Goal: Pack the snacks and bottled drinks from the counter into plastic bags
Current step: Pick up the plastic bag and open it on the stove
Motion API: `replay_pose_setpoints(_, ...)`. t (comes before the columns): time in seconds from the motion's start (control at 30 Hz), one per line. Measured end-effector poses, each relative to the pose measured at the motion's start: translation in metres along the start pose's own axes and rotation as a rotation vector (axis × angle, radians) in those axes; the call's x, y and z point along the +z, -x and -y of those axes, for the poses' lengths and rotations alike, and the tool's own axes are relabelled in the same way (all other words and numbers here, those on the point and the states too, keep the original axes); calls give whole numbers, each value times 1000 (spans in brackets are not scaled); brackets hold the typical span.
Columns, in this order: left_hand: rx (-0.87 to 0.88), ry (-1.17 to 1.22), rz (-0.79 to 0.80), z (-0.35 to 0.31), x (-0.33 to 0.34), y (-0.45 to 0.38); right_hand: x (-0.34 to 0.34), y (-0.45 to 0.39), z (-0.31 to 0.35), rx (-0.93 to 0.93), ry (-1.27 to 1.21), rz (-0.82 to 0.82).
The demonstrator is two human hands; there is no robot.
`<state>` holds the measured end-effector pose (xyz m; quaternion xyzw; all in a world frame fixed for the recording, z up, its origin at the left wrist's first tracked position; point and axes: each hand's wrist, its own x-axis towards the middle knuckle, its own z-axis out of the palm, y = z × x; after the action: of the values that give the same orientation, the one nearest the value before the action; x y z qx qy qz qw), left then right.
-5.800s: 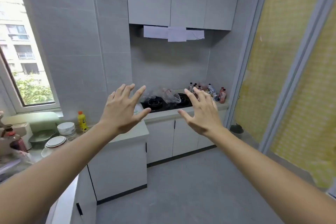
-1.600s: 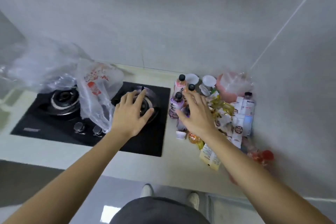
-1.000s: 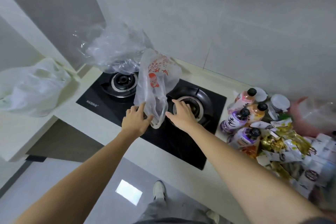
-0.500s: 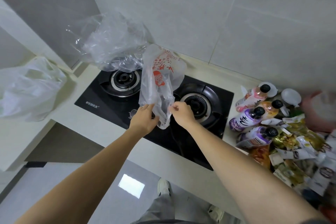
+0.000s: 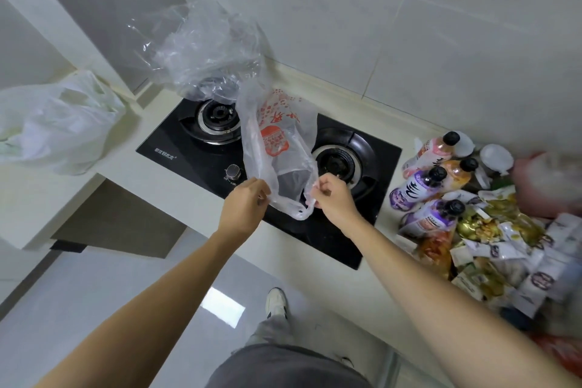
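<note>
A: Head view. What do the two hands hold?

B: The left hand (image 5: 245, 205) pinches one edge of a thin printed bag (image 5: 277, 148), and the right hand (image 5: 331, 198) pinches the opposite edge. Both hands are clenched on the plastic, drawing its lower opening apart above the front edge of the black stove (image 5: 267, 167).

A: Where does the bag stand relative to the burners?

B: It rises between the left burner (image 5: 217, 118) and the right burner (image 5: 341, 157), its red print facing the camera. A stove knob (image 5: 233, 171) shows just left of the bag.

A: Where are the goods to be packed?

B: On the pale counter (image 5: 104, 173), to the right of the stove. Four bottles (image 5: 422, 186) with black caps lie or lean close together; a heap of snack packets (image 5: 497, 242) lies beside them, toward the wall corner.

A: Are other bags visible?

B: A crumpled clear bag (image 5: 208, 47) stands behind the left burner. A white bag (image 5: 56, 123) rests on the counter at far left, well apart from the stove.
</note>
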<state>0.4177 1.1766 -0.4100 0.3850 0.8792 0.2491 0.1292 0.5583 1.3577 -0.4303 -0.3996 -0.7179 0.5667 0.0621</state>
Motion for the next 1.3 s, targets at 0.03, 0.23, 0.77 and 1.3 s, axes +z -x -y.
replay_pose_setpoints(0.03,8,-12,-13,-3,4,9,-5,9,-6,5,-1,-9)
replay_pose_setpoints(0.23,-31,13,-62,-35,21,66,-44,63,-41,-20,32,-55)
replay_pose_setpoints(0.77,-119,79,-216,-115,8,155,-108,164,-44,-121,-89,-97)
replay_pose_setpoints(1.3,223,-9,-169,-84,-95,91,-102,187,45,-350,400,-429)
